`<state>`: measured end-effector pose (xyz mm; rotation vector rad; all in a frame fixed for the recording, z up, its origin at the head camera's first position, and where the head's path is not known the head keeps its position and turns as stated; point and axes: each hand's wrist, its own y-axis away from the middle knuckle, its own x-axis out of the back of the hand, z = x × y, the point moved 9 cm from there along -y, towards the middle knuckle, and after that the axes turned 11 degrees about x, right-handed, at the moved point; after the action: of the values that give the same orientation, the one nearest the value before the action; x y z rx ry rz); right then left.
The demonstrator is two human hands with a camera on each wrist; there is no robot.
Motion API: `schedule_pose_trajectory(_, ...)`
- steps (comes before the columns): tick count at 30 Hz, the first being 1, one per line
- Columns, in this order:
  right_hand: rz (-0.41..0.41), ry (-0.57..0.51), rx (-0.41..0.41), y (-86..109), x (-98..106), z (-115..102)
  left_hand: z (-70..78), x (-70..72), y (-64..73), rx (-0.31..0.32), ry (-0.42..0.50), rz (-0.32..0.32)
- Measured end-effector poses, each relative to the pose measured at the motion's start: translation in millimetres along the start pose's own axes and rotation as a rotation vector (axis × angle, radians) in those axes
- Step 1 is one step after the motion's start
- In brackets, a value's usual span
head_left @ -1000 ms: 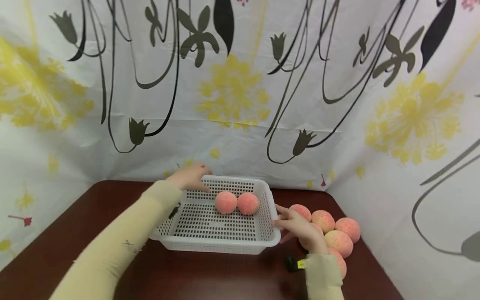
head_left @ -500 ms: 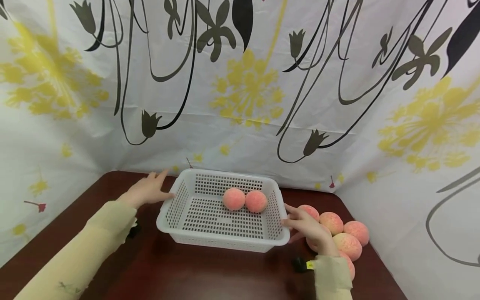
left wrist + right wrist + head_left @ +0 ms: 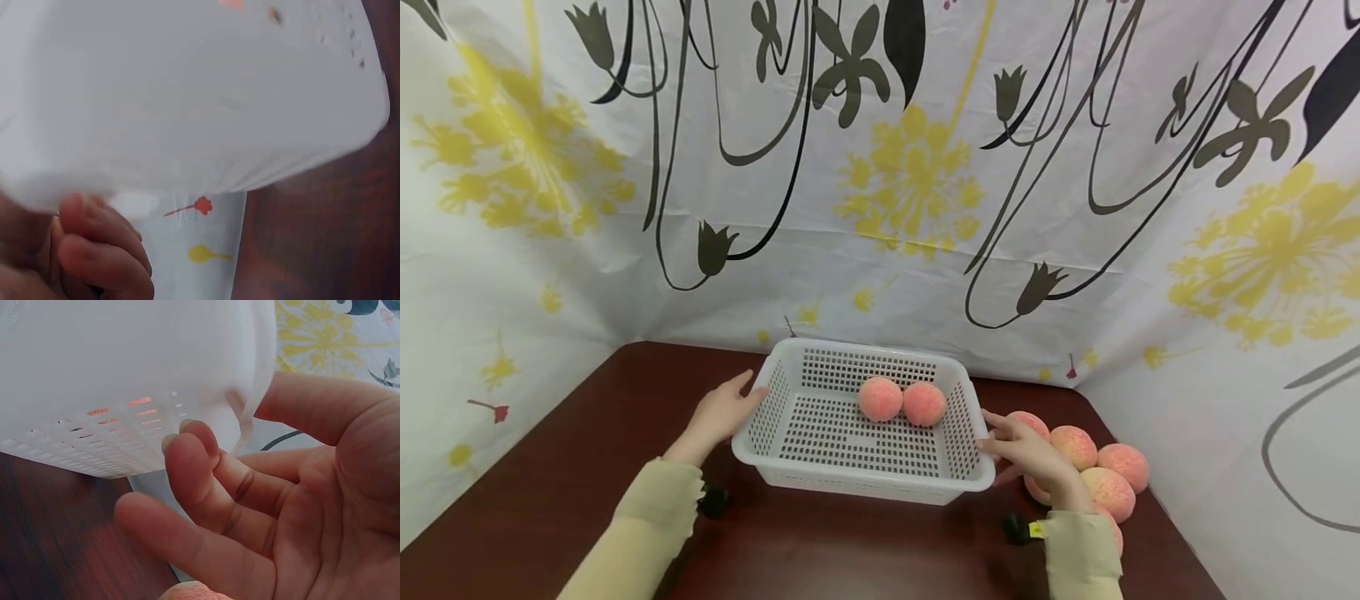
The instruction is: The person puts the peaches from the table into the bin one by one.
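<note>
one basket (image 3: pixel 865 481), maroon table (image 3: pixel 865 550), flowered sheeting (image 3: pixel 850 267)

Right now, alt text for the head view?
A person's left hand and right hand hold opposite ends of a rectangular white perforated plastic basket with two round pink peaches inside. More pinkish-yellow peaches cluster beside the right hand on a dark red-brown table. Behind hangs a white floral-print sheet.
</note>
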<state>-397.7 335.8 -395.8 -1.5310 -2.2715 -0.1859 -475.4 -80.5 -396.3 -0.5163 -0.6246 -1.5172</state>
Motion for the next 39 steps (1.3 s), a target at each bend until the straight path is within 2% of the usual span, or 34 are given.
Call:
schedule_pose_trajectory(3,-0.010,-0.009,0.001,-0.3,0,0,4.8,-0.7,3.1,-0.032,0.014,0.029)
schedule_pose_trajectory(6,-0.029,-0.022,-0.002,0.5,0,0,7.4,-0.1,8.6,-0.038,0.024,0.038)
schedule_pose_trajectory(9,-0.044,-0.029,-0.016,3.7,0,0,8.7,0.6,13.8,-0.032,-0.005,0.054)
schedule_pose_trajectory(14,-0.022,0.023,-0.040,15.1,10,-2,16.6,-11.5,10.2,-0.040,-0.032,0.057)
schedule_pose_trajectory(17,-0.024,0.040,-0.063,16.4,6,-1,11.6,-16.6,11.4,-0.030,-0.058,0.049)
schedule_pose_trajectory(22,-0.027,0.062,-0.052,7.1,-4,-4,2.4,-10.2,18.3,-0.028,-0.116,0.075)
schedule_pose_trajectory(27,-0.001,0.090,-0.053,3.1,3,-8,7.8,-11.7,20.1,-0.043,-0.138,0.072)
schedule_pose_trajectory(32,-0.024,0.051,-0.076,4.8,4,-3,7.6,-17.1,24.7,-0.047,-0.150,0.090)
schedule_pose_trajectory(39,-0.039,0.055,-0.074,-0.5,-1,-1,8.3,-6.7,25.3,-0.064,-0.154,0.102)
